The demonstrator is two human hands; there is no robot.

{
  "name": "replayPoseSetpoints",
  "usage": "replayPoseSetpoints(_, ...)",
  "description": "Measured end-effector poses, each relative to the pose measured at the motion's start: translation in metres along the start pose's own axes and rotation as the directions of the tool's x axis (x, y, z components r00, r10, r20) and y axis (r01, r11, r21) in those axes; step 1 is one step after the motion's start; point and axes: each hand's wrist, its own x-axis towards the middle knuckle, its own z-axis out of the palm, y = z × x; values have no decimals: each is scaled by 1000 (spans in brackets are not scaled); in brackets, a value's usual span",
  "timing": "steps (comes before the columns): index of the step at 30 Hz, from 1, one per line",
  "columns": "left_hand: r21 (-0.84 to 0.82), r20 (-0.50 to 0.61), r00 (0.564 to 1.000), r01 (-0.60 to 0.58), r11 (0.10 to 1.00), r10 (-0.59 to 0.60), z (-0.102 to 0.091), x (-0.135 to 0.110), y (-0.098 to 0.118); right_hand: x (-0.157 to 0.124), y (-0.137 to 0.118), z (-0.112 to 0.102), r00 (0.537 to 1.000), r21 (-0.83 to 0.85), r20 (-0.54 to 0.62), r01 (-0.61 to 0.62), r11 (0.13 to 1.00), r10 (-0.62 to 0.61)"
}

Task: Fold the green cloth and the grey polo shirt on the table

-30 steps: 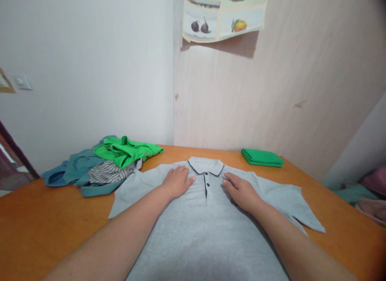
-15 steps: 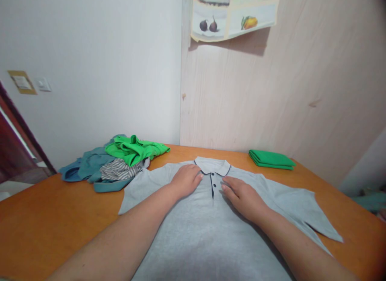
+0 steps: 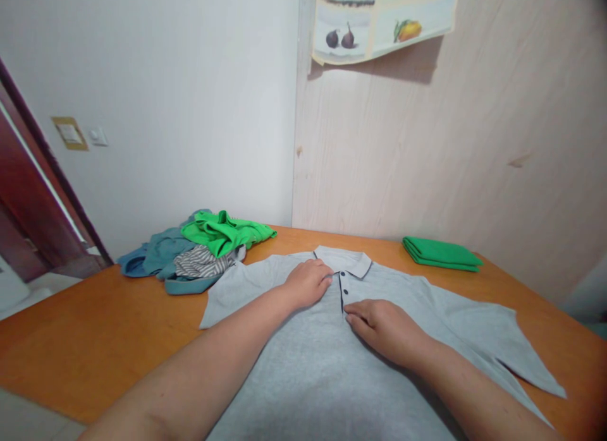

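Note:
A grey polo shirt (image 3: 308, 371) lies spread face up on the orange table (image 3: 95, 327), collar toward the wall. My left hand (image 3: 309, 282) rests flat on the shirt just left of the button placket, fingers lying together and stretched out. My right hand (image 3: 385, 327) lies flat on the chest to the right of the placket, fingertips at the lower button. Neither hand holds anything.
A heap of unfolded clothes (image 3: 199, 254), green, striped and blue, sits at the table's back left. A folded green garment (image 3: 441, 253) lies at the back right. A fruit poster (image 3: 379, 21) hangs on the wall. A dark door frame (image 3: 28, 194) stands at left.
My right hand has slid down the shirt toward me, from beside the collar to below the placket. My left hand stays near the collar. The view has swung left.

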Motion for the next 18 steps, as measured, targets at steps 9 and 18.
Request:
replayPoseSetpoints(9,41,130,983,125,991,-129,-1,49,2,-1,-5,6,999,-133,-7,-35,990,35)
replayPoseSetpoints(18,113,349,920,150,982,-181,1,87,11,-1,-4,4,998,-63,0,-61,996,62)
